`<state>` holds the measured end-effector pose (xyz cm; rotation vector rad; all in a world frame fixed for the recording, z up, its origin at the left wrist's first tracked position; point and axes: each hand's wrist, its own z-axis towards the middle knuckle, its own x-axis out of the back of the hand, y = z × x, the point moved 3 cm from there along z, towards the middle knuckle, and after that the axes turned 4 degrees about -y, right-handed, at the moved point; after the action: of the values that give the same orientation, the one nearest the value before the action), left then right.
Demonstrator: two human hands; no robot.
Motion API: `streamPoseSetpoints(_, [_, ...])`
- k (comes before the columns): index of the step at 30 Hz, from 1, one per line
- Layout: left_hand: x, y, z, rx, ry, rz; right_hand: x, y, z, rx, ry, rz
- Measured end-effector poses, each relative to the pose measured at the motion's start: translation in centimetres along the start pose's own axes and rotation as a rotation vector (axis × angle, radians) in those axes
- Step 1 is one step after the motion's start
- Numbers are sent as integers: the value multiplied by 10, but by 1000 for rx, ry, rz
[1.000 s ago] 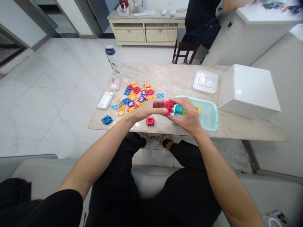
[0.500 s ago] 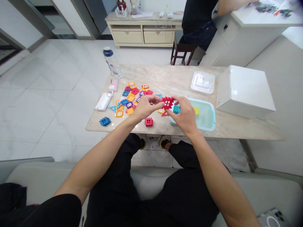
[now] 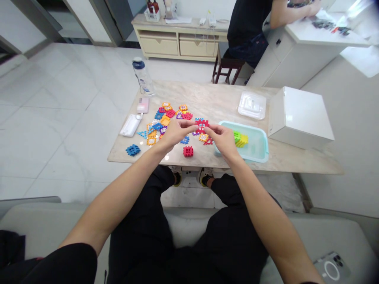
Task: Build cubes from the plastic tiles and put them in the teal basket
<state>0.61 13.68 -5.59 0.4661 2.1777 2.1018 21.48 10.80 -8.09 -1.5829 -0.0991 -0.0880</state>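
Observation:
Between my two hands, above the table, is a red toothed building piece with window-like holes. My left hand pinches its left edge, and my right hand pinches its right edge. Below them on the table sits a red piece or small stack. A pile of mixed pieces in yellow, red, blue and purple spreads to the left, including a yellow piece. Farther left lies a stack of blue pieces. A light blue tray, partly behind my right hand, holds green and yellow pieces.
A water bottle, a pink card and a white power bank stand or lie at the left. On the right are a clear plastic lid and a white box. Another person sits beyond the table.
My hands have moved slightly left with the red piece, and the right fingers have shifted on its edge. More of the tray's green and yellow pieces now shows. The view has turned a little.

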Motion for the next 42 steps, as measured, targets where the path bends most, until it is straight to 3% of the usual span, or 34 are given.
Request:
streamPoseSetpoints(7, [34,-60,-28,346,-37,99,-41,26,-2,-135,-220,-382])
streamPoseSetpoints(11, [46,-79,-35,505,-22,74,-57,40,-1,-210,-287,-528])
streamPoseSetpoints(31, [40,-114,-13,651,-73,32,-57,63,14,-369,-352,-643])
streamPoseSetpoints(42, [31,-114,-16,680,-66,59,-56,66,10,-401,-356,-620])
